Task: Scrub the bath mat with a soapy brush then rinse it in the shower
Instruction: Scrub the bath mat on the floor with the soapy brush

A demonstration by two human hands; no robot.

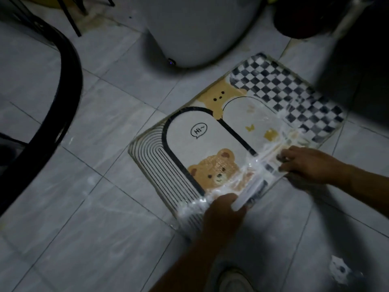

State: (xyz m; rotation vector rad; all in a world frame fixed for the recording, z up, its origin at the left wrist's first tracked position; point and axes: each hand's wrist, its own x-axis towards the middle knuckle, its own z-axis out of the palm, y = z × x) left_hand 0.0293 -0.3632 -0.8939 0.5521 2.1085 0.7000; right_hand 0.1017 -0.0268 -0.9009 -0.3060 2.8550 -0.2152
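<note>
The bath mat (210, 131) lies flat on the tiled floor, printed with two bears, a "Hi~" bubble, black arches and a checkered corner. A band of white soapy foam (271, 140) runs across its near side. My left hand (223, 209) grips the end of a long white brush (252, 186) that lies on the foam, blurred by motion. At the mat's near right edge my right hand (305, 163) holds the mat down, fingers bent, fingertips close to the brush's far end.
A white rounded base (189, 28) stands just beyond the mat. A thick black curved rim (69, 81) arcs along the left. A dark object (305, 15) fills the top right. My shoe (233, 279) and a foam patch (339, 268) are on the floor below.
</note>
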